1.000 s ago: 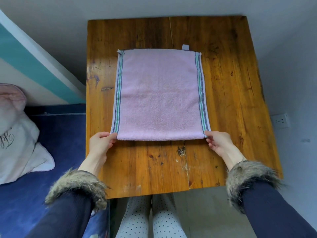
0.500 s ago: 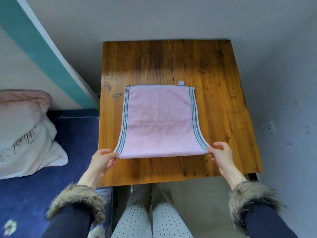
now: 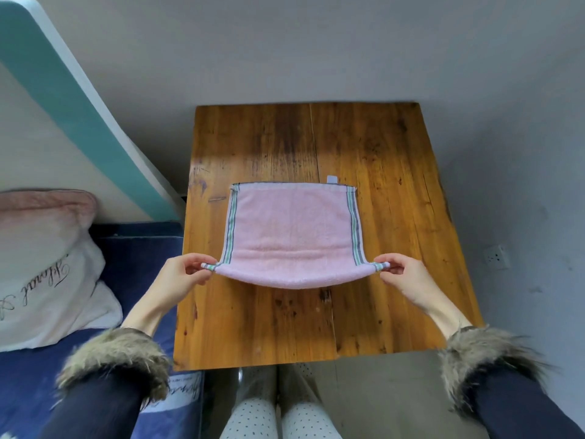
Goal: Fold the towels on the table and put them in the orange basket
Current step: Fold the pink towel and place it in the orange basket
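A pink towel with green and grey side stripes lies on the wooden table, its far edge flat on the wood. The near edge is raised off the table and sags in the middle. My left hand pinches the near left corner. My right hand pinches the near right corner. A small white label sticks out at the towel's far edge. No orange basket is in view.
A bed with a blue cover and a white and pink pillow stands left of the table. Grey walls close in behind and on the right, with a socket low on the right wall. My knees show below the table's near edge.
Both hands have lifted the towel's near corners off the table and carried them away from me. The camera view has pulled back, so the table looks smaller.
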`<state>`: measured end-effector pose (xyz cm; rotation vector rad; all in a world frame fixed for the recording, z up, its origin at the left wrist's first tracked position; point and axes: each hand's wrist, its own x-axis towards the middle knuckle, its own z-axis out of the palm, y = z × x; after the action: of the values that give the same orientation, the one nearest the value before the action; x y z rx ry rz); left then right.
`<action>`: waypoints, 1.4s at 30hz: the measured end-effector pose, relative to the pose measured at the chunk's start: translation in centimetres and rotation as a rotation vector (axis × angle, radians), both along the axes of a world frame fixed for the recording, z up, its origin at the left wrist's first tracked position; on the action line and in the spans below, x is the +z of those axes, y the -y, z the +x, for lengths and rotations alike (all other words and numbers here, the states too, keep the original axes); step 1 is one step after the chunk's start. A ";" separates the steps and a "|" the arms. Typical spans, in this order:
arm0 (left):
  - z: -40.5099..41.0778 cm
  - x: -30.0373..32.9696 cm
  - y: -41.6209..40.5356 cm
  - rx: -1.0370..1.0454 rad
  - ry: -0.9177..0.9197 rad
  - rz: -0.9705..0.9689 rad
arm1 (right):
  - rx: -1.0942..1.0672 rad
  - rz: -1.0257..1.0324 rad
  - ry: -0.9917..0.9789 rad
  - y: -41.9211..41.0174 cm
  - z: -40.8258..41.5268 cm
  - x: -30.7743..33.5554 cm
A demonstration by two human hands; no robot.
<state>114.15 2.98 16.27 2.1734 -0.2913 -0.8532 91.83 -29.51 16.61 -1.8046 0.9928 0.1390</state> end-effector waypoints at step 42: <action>8.9 -8.9 8.3 0.144 -0.270 0.180 | -0.186 0.210 -0.191 7.3 10.1 -10.4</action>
<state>123.10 -5.32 7.33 2.1769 0.0786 -1.1103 101.92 -36.81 6.18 -1.5206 1.2293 0.2935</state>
